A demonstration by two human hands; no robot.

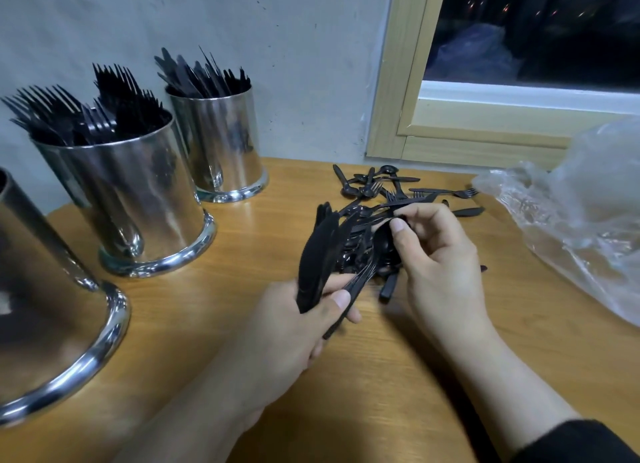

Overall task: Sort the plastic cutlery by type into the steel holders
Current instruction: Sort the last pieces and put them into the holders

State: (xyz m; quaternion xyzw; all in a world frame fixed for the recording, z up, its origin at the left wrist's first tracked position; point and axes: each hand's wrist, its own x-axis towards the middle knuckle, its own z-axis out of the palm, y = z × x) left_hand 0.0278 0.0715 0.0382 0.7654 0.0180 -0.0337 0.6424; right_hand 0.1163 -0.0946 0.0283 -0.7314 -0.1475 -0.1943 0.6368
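Wooden bench (242,324) fills the frame, three steel holders (138,199) at left. At centre the left hand (294,327) grips a bundle of knives (317,255); right hand (436,255) fingers pinch what looks like a spoon (382,241) above the loose cutlery pile (381,192).

The left hand (298,327) extends from a bare forearm, fingers and thumb curled around a bundle of black plastic cutlery (317,258). The right hand (436,265), wrist raised, pinches a black plastic spoon (382,241) between thumb and forefinger.
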